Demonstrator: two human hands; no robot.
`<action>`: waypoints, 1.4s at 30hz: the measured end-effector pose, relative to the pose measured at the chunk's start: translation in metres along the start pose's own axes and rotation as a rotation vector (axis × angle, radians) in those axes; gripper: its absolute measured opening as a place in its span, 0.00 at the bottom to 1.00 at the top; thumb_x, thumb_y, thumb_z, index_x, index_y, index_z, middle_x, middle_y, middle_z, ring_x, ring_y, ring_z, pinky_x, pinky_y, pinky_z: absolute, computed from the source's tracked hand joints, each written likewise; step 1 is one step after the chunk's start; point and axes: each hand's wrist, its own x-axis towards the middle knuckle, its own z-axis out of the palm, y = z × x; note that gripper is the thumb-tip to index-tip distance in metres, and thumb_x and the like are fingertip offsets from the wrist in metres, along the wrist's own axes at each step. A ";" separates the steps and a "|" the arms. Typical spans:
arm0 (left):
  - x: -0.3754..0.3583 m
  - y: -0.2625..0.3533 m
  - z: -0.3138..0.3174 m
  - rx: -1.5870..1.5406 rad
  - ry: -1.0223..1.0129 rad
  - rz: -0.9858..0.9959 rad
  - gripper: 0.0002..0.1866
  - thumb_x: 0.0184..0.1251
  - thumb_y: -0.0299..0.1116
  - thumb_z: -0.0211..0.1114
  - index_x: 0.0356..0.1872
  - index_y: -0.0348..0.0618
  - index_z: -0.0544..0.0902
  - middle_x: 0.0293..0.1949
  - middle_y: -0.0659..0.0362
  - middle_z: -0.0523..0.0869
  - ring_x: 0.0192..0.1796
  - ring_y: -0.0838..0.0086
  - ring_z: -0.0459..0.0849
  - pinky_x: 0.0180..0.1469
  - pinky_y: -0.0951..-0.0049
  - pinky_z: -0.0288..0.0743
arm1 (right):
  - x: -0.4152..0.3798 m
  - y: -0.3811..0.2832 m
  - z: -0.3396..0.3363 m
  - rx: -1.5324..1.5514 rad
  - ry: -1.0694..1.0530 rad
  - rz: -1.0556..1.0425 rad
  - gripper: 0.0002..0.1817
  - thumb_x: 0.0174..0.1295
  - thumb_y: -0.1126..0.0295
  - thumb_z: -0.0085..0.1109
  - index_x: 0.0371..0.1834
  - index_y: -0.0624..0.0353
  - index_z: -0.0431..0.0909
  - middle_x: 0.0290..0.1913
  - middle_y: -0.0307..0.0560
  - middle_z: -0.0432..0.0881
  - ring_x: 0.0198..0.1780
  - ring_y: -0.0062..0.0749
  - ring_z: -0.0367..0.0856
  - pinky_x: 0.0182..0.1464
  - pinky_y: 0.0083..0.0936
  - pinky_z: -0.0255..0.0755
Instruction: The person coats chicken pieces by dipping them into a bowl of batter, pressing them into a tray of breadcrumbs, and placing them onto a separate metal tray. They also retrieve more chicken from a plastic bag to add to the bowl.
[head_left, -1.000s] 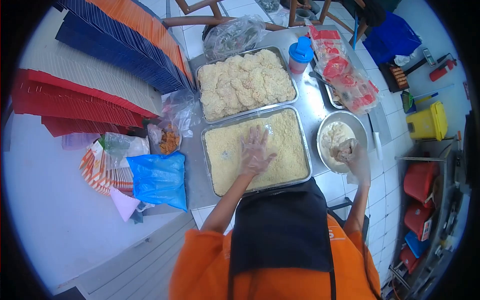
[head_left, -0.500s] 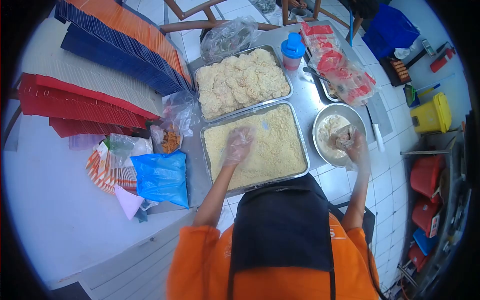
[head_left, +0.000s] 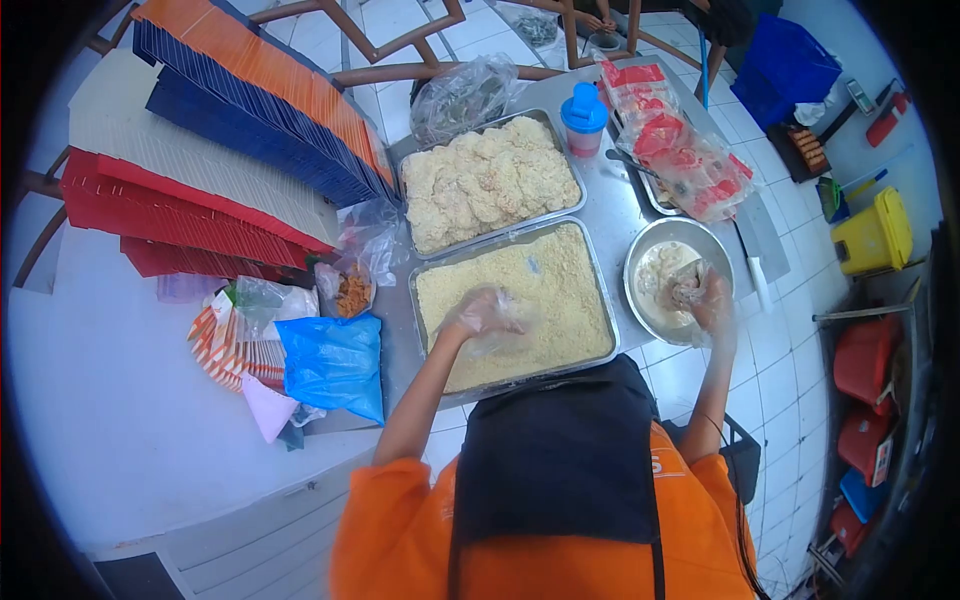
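My left hand [head_left: 488,312], in a clear plastic glove, is over the crumb-like coating in the lower metal tray [head_left: 606,300], its fingers spread and slightly blurred. My right hand [head_left: 706,297], also gloved, is in the round metal bowl [head_left: 728,240] of pale, wet batter [head_left: 655,270]. Its fingers are closed around a batter-covered lump that I cannot make out. Behind the lower tray, a second metal tray [head_left: 578,192] holds a heap of coated pieces [head_left: 490,180].
A blue-lidded shaker [head_left: 584,122] and red-and-white packets [head_left: 680,150] stand behind the bowl. A knife [head_left: 757,270] lies to its right. On the left are folded boxes [head_left: 190,200] and a blue bag [head_left: 333,362]. Another person's hands [head_left: 600,24] show at the top.
My left hand has shifted slightly right and down over the crumbs, its fingers now pointing right. My right hand remains in the bowl. The view has shifted slightly.
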 end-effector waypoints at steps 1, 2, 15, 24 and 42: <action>-0.005 0.001 0.000 -0.081 0.064 0.098 0.30 0.46 0.48 0.77 0.51 0.47 0.83 0.48 0.50 0.84 0.48 0.59 0.82 0.52 0.66 0.75 | 0.001 0.000 0.001 0.003 -0.001 0.001 0.19 0.47 0.65 0.71 0.35 0.69 0.78 0.37 0.66 0.82 0.41 0.58 0.82 0.43 0.43 0.73; -0.004 -0.014 0.012 -0.081 0.063 0.094 0.30 0.46 0.48 0.77 0.51 0.47 0.83 0.48 0.50 0.84 0.48 0.59 0.82 0.52 0.66 0.75 | 0.002 0.000 0.002 -0.002 -0.001 0.015 0.19 0.47 0.65 0.71 0.36 0.69 0.78 0.37 0.66 0.82 0.41 0.58 0.82 0.43 0.43 0.73; -0.012 -0.022 -0.075 -0.896 0.310 0.233 0.22 0.52 0.32 0.76 0.50 0.41 0.83 0.43 0.58 0.85 0.47 0.75 0.82 0.51 0.71 0.77 | 0.012 -0.021 0.006 -0.038 0.032 -0.042 0.19 0.46 0.68 0.72 0.37 0.68 0.78 0.36 0.64 0.83 0.41 0.57 0.83 0.44 0.42 0.73; 0.147 -0.128 -0.202 -0.235 0.330 -0.046 0.36 0.55 0.56 0.68 0.54 0.32 0.79 0.53 0.44 0.82 0.53 0.58 0.82 0.55 0.66 0.75 | 0.025 -0.011 0.014 0.030 -0.016 -0.006 0.16 0.44 0.70 0.71 0.34 0.67 0.79 0.33 0.62 0.83 0.36 0.54 0.83 0.40 0.40 0.74; 0.191 -0.061 -0.271 0.312 0.164 -0.232 0.35 0.60 0.61 0.58 0.53 0.39 0.82 0.52 0.43 0.82 0.55 0.49 0.80 0.57 0.62 0.72 | 0.035 -0.016 0.019 -0.028 -0.036 0.207 0.14 0.47 0.71 0.69 0.33 0.70 0.77 0.30 0.62 0.82 0.34 0.54 0.83 0.38 0.41 0.74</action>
